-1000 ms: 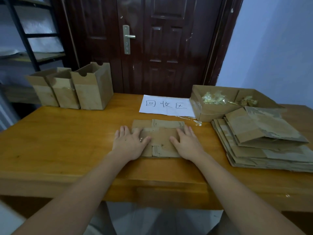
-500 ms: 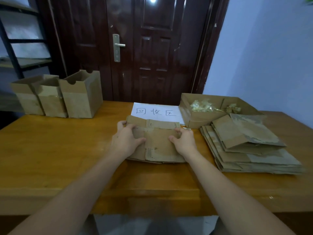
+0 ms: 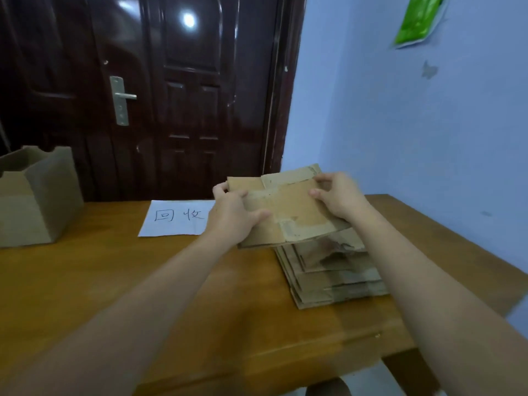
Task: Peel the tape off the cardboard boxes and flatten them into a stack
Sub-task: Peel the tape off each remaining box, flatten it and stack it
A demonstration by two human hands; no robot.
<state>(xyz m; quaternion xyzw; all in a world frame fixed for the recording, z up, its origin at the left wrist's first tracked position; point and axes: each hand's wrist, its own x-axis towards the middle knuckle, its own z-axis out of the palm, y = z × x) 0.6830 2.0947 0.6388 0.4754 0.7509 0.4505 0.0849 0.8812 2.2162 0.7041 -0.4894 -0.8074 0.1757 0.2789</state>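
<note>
Since the earlier frame you have lifted the flattened box (image 3: pixel 288 210) off the tabletop (image 3: pixel 114 281) and carried it rightward; it is now hanging in the air above the stack of flattened boxes (image 3: pixel 334 275), tilted, its near edge low over the stack's far part.

Both of your forearms are reaching forward, extended and converging on the piece. Your left hand (image 3: pixel 231 215) is gripping its left edge: thumb lying across the top face, fingers curling round the far edge. Your right hand (image 3: pixel 340 198) is pinching the right edge, thumb on top, fingers bent over the far corner.

Stack is sitting on the tabletop's right part, edges uneven. White paper sheet (image 3: pixel 174 221) with handwritten characters is lying flat left of your left hand, partly covered by it. One upright open box (image 3: pixel 37 201) is standing at the far left.
</note>
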